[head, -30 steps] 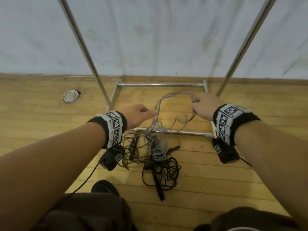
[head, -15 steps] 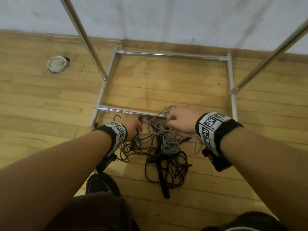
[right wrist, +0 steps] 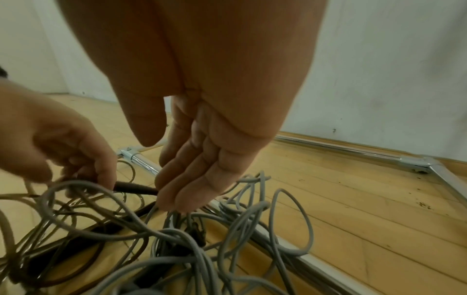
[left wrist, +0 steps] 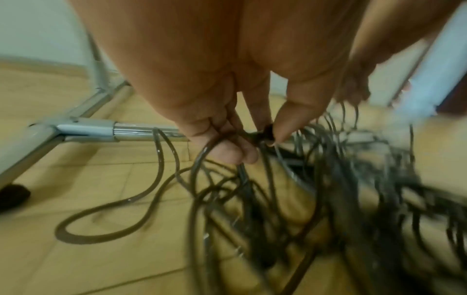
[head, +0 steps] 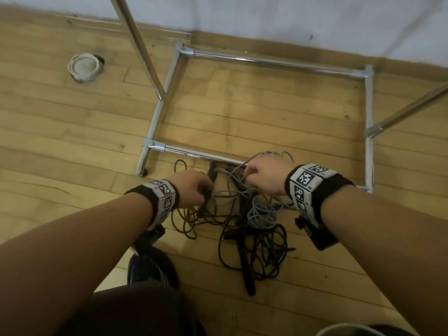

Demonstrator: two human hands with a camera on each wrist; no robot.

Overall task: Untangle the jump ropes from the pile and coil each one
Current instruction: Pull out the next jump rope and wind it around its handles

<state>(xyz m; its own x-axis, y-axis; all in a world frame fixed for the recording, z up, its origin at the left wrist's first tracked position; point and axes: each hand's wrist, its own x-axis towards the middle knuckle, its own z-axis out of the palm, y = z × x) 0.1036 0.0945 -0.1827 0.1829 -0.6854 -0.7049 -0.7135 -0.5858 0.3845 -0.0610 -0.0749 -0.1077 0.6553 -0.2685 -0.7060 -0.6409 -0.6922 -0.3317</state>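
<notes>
Both hands have come down lower into the pile since a second ago. The left hand point(head: 191, 190) pinches a black rope point(left wrist: 161, 185) between thumb and fingertips. The right hand point(head: 265, 177) hangs with fingers nearly straight, tips touching a thin, smooth grey rope point(right wrist: 177, 233). The pile point(head: 244, 221) lies tangled on wooden floor point(head: 72, 132) against a shiny metal frame point(head: 274, 61).

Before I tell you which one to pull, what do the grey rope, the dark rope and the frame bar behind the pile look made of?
Grey rope: smooth matte plastic or rubber cord, by its even surface and springy loops. Dark rope: glossy, probably plastic-coated, since it shows bright glints. Frame bar: polished metal tube, mirror-like and chrome-looking, joined by duller grey metal connectors.
</notes>
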